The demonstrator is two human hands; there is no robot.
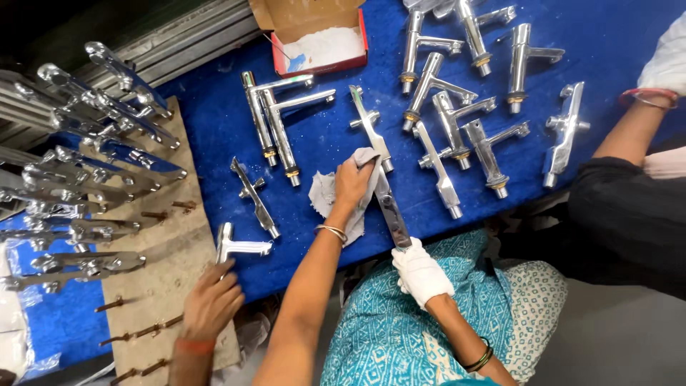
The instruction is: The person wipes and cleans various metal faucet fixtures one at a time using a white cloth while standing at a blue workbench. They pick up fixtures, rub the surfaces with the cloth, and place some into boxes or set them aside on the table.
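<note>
My left hand (352, 184), bare with a thin bangle at the wrist, is shut on a grey cloth (323, 193) and presses it against a long chrome faucet (391, 211). The faucet lies slanted over the near edge of the blue-covered table (214, 136). My right hand (420, 271), in a white glove, grips the faucet's lower end just off the table edge. The cloth hides the upper part of the faucet.
Several chrome faucets lie on the blue cover, most at the back right. An open cardboard box of white powder (318, 43) stands at the back. A wooden peg board (164, 250) racks faucets at left. A co-worker's hand (211, 304) holds a faucet (239, 249); another person's arm (636, 129) reaches in at right.
</note>
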